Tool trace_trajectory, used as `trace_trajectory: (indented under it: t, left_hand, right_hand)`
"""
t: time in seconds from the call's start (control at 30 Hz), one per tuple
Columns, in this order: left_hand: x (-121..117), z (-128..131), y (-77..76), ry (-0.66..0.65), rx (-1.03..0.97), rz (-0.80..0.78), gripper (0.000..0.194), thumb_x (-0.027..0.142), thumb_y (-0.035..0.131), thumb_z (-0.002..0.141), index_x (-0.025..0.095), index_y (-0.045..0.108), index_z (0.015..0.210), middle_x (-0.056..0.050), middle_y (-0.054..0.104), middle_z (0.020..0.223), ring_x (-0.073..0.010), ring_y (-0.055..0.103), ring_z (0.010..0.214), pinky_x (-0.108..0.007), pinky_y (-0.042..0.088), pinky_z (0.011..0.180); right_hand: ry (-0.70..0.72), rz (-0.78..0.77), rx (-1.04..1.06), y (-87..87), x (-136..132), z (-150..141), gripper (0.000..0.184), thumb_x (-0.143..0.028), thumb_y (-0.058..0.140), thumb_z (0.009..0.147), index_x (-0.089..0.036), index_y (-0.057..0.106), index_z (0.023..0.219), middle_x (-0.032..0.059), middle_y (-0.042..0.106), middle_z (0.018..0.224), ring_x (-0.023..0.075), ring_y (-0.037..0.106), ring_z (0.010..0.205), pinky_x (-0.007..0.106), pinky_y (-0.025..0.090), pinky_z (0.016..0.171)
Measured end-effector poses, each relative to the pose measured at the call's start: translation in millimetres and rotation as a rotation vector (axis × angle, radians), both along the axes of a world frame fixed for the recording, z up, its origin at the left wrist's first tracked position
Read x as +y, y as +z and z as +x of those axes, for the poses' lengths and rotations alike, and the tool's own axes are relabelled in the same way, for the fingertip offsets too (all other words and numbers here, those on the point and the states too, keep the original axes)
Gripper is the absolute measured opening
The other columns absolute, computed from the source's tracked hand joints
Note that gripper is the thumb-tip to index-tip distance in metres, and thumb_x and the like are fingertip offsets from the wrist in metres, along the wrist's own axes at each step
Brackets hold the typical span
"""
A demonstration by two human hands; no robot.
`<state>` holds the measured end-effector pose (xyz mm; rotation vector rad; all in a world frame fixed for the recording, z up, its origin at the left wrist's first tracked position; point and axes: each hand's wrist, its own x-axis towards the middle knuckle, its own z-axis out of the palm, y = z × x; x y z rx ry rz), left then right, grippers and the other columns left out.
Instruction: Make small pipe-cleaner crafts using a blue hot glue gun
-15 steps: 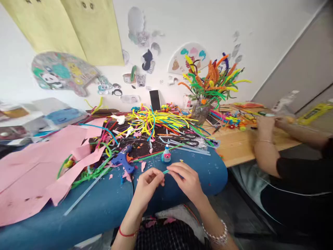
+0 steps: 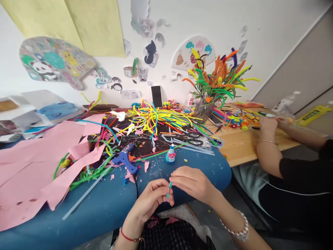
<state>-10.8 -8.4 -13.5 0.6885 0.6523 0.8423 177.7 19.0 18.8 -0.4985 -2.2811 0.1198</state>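
Over the blue-covered front of the table, my left hand [image 2: 154,198] pinches a short teal piece [image 2: 169,191] that looks like pipe cleaner, now close to upright. My right hand [image 2: 195,182] has its fingers closed at the upper end of the same piece. Just beyond stands a small blue figure [image 2: 170,155] with a pink-ringed eye and a white tip. To the left lies a blue glue gun [image 2: 127,159] with an orange trigger, among pink scraps.
Pink sheets [image 2: 28,173] cover the left side. Yellow pipe cleaners [image 2: 166,119], scissors [image 2: 194,138] and glue sticks [image 2: 91,189] lie about. A vase [image 2: 203,111] of pipe-cleaner stems stands behind. A phone [image 2: 156,96] leans on the wall. Another person's hands [image 2: 269,125] work at right.
The teal piece has turned from nearly level to nearly upright between my fingers. My hands sit slightly lower, and the right forearm has swung outward. The view has shifted a little.
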Motion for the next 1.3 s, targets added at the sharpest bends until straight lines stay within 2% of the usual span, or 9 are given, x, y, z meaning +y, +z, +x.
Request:
trace_trajectory:
  t: [0.17, 0.37, 0.5, 0.57, 0.7, 0.83, 0.97, 1.13, 1.3]
  left_hand:
    - [-4.0, 0.3, -1.5, 0.04, -0.023, -0.005, 0.022, 0.031, 0.081, 0.069, 0.012, 0.069, 0.066, -0.002, 0.066, 0.057, -0.013, 0.062, 0.053, -0.025, 0.049, 0.059]
    - [-9.8, 1.0, -3.3, 0.118, 0.011, 0.064, 0.019, 0.03, 0.079, 0.073, 0.013, 0.072, 0.068, -0.002, 0.068, 0.061, -0.0134, 0.062, 0.058, -0.026, 0.049, 0.064]
    - [-13.8, -1.0, -2.0, 0.181, 0.053, 0.144, 0.016, 0.027, 0.076, 0.077, 0.013, 0.073, 0.07, -0.003, 0.07, 0.064, -0.0134, 0.062, 0.065, -0.024, 0.048, 0.069]
    - [-15.4, -3.4, 0.2, 0.188, 0.062, 0.161, 0.015, 0.025, 0.074, 0.079, 0.012, 0.073, 0.07, -0.002, 0.07, 0.064, -0.0133, 0.063, 0.064, -0.024, 0.048, 0.07]
    - [-16.7, -8.5, 4.9, 0.074, -0.071, 0.011, 0.016, 0.02, 0.069, 0.078, 0.012, 0.069, 0.065, -0.001, 0.067, 0.055, -0.0122, 0.064, 0.051, -0.021, 0.048, 0.056]
    - [-15.9, -8.6, 4.4, -0.059, -0.169, -0.094, 0.02, 0.022, 0.066, 0.074, 0.012, 0.064, 0.057, 0.0, 0.059, 0.043, -0.0126, 0.057, 0.034, -0.021, 0.044, 0.04]
    - [-16.6, -5.1, -1.8, -0.178, -0.223, -0.164, 0.021, 0.023, 0.061, 0.072, 0.012, 0.061, 0.054, 0.002, 0.053, 0.037, -0.0124, 0.051, 0.026, -0.021, 0.041, 0.032]
    - [-21.1, -2.2, -6.6, -0.28, -0.264, -0.213, 0.019, 0.021, 0.058, 0.069, 0.013, 0.059, 0.053, 0.001, 0.052, 0.036, -0.0134, 0.053, 0.027, -0.021, 0.042, 0.031]
    - [-24.5, -1.8, -2.6, -0.287, -0.291, -0.223, 0.016, 0.023, 0.063, 0.071, 0.011, 0.064, 0.061, 0.001, 0.055, 0.041, -0.015, 0.058, 0.033, -0.023, 0.048, 0.036]
  right_hand:
    - [-0.027, -0.005, -0.03, -1.7, -6.8, -2.0, 0.019, -0.009, 0.049, 0.096, -0.011, 0.066, 0.105, 0.0114, 0.071, 0.094, 0.0182, 0.066, 0.09, 0.031, 0.058, 0.076]
    - [-0.108, 0.052, 0.123, -13.7, -15.2, -11.4, 0.015, -0.007, 0.061, 0.088, -0.011, 0.067, 0.102, 0.011, 0.073, 0.086, 0.0196, 0.067, 0.083, 0.033, 0.059, 0.072]
    - [-0.242, -0.085, 0.326, -17.3, -26.0, -27.9, 0.014, -0.005, 0.063, 0.086, -0.015, 0.069, 0.094, 0.0076, 0.073, 0.079, 0.0165, 0.067, 0.072, 0.029, 0.057, 0.065]
    - [-0.259, -0.173, 0.373, -15.9, -29.0, -31.2, 0.013, -0.006, 0.064, 0.086, -0.016, 0.07, 0.091, 0.0066, 0.073, 0.078, 0.0156, 0.068, 0.071, 0.027, 0.057, 0.064]
    - [-0.124, -0.24, 0.308, -7.9, -22.0, -18.9, 0.017, -0.008, 0.061, 0.089, -0.017, 0.071, 0.099, 0.0077, 0.074, 0.087, 0.0161, 0.068, 0.08, 0.029, 0.058, 0.072]
    - [0.101, -0.158, 0.165, 0.5, -5.7, -1.0, 0.019, -0.01, 0.054, 0.094, -0.014, 0.069, 0.105, 0.0104, 0.075, 0.095, 0.0172, 0.067, 0.091, 0.033, 0.057, 0.08]
    - [0.305, -0.077, 0.073, 7.9, 3.1, 1.0, 0.022, -0.014, 0.047, 0.099, -0.011, 0.069, 0.1, 0.011, 0.075, 0.092, 0.0153, 0.067, 0.088, 0.032, 0.057, 0.08]
    - [0.388, -0.027, 0.052, 17.1, 2.2, -3.7, 0.022, -0.015, 0.048, 0.099, -0.012, 0.069, 0.093, 0.0096, 0.074, 0.087, 0.0134, 0.067, 0.083, 0.028, 0.057, 0.078]
    - [0.357, 0.035, 0.011, 18.0, -4.8, -2.4, 0.017, -0.021, 0.051, 0.096, -0.013, 0.066, 0.094, 0.0099, 0.074, 0.085, 0.0157, 0.067, 0.079, 0.03, 0.058, 0.073]
